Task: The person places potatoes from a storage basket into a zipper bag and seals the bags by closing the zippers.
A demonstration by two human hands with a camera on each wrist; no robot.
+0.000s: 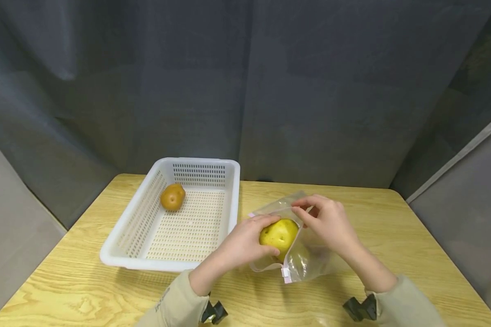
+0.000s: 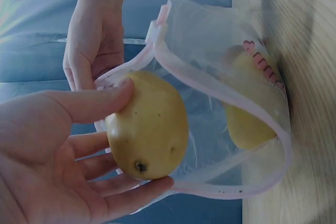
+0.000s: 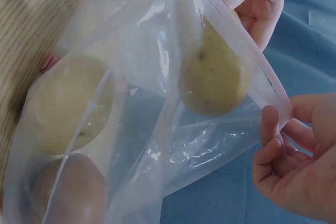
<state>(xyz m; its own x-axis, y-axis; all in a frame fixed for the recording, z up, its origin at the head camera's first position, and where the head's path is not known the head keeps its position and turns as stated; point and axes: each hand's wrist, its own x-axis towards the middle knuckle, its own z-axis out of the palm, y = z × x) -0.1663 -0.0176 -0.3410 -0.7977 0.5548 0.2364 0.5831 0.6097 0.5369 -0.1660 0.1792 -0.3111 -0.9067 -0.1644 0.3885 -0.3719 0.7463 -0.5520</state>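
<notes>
A yellow potato [image 1: 279, 235] sits in the grasp of my left hand [image 1: 245, 240], thumb on one side and fingers on the other. It is at the mouth of a clear zip bag [image 1: 313, 265] with a pinkish rim. My right hand [image 1: 327, 222] pinches that rim between thumb and index finger, and the bag's mouth gapes. Through the plastic, the right wrist view shows another yellow potato [image 3: 73, 106] and a browner rounded item [image 3: 71, 192], blurred by the film. A white slider [image 1: 286, 273] is on the rim's near end.
Left of the bag stands a white perforated basket [image 1: 147, 262] with one brown potato [image 1: 173, 197] inside. Both are on a wood-grain table [image 1: 409, 254]. Dark grey curtains [image 1: 331, 100] hang behind and at the sides.
</notes>
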